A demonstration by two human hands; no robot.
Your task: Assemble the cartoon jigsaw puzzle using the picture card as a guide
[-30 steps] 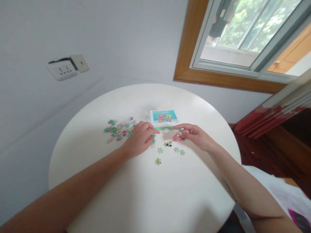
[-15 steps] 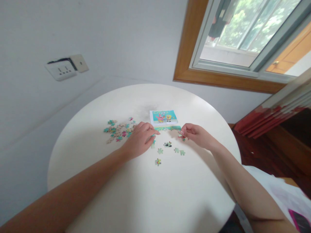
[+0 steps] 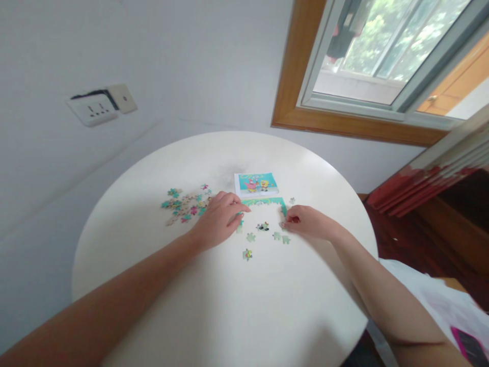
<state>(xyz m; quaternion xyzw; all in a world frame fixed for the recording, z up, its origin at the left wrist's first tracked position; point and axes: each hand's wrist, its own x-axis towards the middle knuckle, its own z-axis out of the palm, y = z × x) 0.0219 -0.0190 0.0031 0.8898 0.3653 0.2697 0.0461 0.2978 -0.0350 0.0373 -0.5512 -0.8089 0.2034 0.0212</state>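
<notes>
A partly joined puzzle frame lies on the white table, with a teal top strip and side strips running toward me. My left hand lies flat over its left side, fingers stretched out and holding nothing. At the right strip my right hand is closed in a pinch on a small puzzle piece, which its fingers partly hide. Inside the frame sits a joined dark-and-white cluster. Loose pale green pieces and a yellowish piece lie nearer me. One small piece rests beyond my right hand.
A heap of mixed puzzle pieces spreads left of my left hand. Behind the frame lies a cartoon reference picture. The round white table meets the wall near a socket and a window.
My right hand has moved down the puzzle's right side, toward me. A small piece and the right strip have come into view behind it. My left hand stays in place.
</notes>
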